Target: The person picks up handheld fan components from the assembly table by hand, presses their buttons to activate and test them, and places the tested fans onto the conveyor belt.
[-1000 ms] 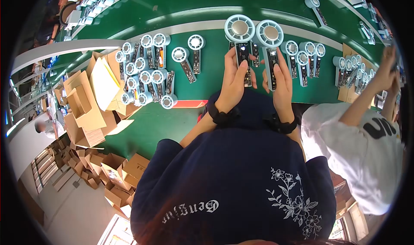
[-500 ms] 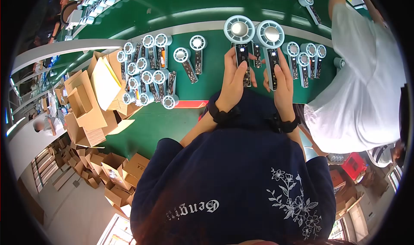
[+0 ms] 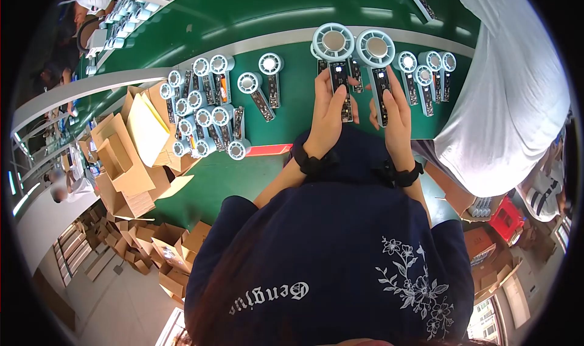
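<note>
My left hand point(image 3: 329, 113) is closed round the open handle of a light blue handheld fan point(image 3: 334, 40), thumb on its bare black circuit board. A second handheld fan point(image 3: 375, 48) is in my right hand point(image 3: 397, 116), gripped the same way. Both fans stand side by side, heads away from me, and a small white light shows on each board. Behind them, partly hidden, more fan parts lie on the green table point(image 3: 292, 118). Two loose fans point(image 3: 269, 64) lie to the left of my left hand.
Several similar fans point(image 3: 204, 117) lie grouped at the left, and another group point(image 3: 424, 75) at the right. Opened cardboard boxes point(image 3: 125, 157) stand left of the table. A co-worker in a white shirt point(image 3: 505, 121) is close on my right. A pale rail point(image 3: 261, 41) crosses behind the fans.
The view has shifted slightly. The co-worker's white shirt has moved up in view, and the arm seen earlier is hidden. Both fans remain in my hands, almost unmoved.
</note>
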`<state>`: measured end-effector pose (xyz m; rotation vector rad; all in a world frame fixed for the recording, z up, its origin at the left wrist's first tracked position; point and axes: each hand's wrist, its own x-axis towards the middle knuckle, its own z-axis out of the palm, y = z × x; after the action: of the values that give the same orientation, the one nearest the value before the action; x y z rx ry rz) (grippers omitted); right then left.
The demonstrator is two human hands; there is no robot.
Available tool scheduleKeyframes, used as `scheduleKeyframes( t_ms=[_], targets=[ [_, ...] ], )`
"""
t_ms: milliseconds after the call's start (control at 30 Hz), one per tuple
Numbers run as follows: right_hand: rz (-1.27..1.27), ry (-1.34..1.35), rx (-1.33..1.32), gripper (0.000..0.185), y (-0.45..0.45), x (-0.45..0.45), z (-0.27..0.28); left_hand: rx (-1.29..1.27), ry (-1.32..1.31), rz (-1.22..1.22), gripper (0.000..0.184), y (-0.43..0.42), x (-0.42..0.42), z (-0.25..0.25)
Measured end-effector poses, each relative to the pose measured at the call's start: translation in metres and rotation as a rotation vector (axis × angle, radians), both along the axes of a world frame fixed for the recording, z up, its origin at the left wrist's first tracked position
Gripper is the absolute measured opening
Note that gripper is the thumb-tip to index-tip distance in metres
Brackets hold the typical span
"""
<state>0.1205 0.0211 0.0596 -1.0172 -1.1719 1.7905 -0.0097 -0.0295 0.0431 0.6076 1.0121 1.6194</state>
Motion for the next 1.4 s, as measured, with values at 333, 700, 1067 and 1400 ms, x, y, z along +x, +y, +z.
scheduleKeyframes(
  t_ms=[333,700,1067,1400],
  targets=[
    [-0.059,-0.010,-0.059,0.044,0.009,0.003,-0.007,-0.077,0.039,-0.042,0.034,0.012,-0.002,-0.005],
    [-0.208,-0.180,-0.291,0.033,0.034,0.001,-0.035,-0.293,-0.022,-0.143,0.031,0.039,-0.011,-0.038],
    [-0.408,-0.194,-0.365,0.031,0.043,0.007,-0.063,-0.313,-0.094,-0.202,0.033,0.068,0.017,-0.078],
    [-0.398,-0.205,-0.421,0.029,0.043,0.045,-0.094,-0.439,0.069,-0.380,0.034,0.078,0.041,-0.115]
  ],
)
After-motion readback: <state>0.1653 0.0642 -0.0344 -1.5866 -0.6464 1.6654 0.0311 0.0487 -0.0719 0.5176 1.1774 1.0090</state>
